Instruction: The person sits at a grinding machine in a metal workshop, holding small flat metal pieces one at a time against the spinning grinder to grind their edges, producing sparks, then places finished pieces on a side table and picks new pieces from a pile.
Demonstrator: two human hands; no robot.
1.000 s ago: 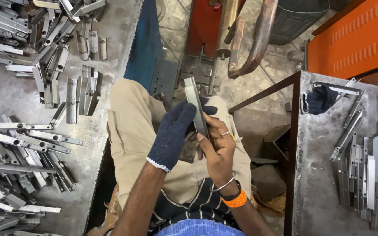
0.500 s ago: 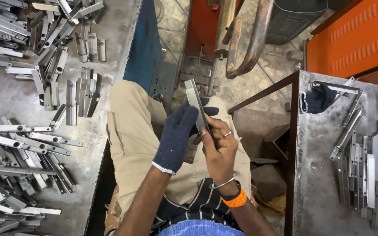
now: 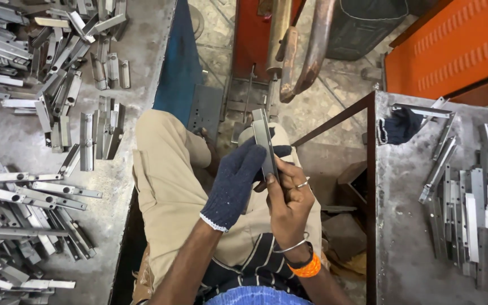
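The lower part of the strip (image 3: 264, 141) is hidden behind the gloved left hand (image 3: 235, 182) and the bare right hand (image 3: 290, 206), so its full length cannot be told. The piles of metal parts run off the left edge (image 3: 7, 51) and the right edge (image 3: 481, 209), and both forearms are cut off at the bottom. The dark cloth (image 3: 397, 125) on the right bench is too bunched to tell what it is.

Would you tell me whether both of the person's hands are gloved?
No, only the left hand wears a dark knitted glove; the right hand, gripping the metal strip, is bare.
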